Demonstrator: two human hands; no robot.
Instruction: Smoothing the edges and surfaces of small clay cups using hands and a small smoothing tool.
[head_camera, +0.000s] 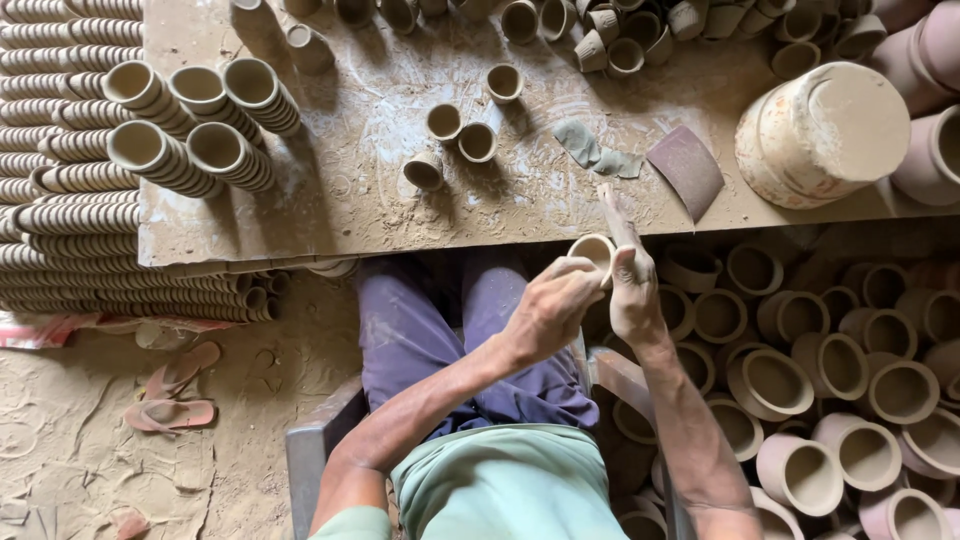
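Hands (590, 300) hold one clay cup (592, 252); four cups (462, 135) stand on bench (370, 200).

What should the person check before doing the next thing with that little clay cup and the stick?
1. Left hand grips the small clay cup: ok.
2. Right hand holds the flat stick tool beside the cup's rim: ok.
3. Cup free of cracks: cannot tell, too small.
4. Bare space on the dusty workboard to set it down: ok.
5. Sandpaper piece lies on the board in front of the hands: ok.
6. Stacked cups on the board stand steady: cannot tell.
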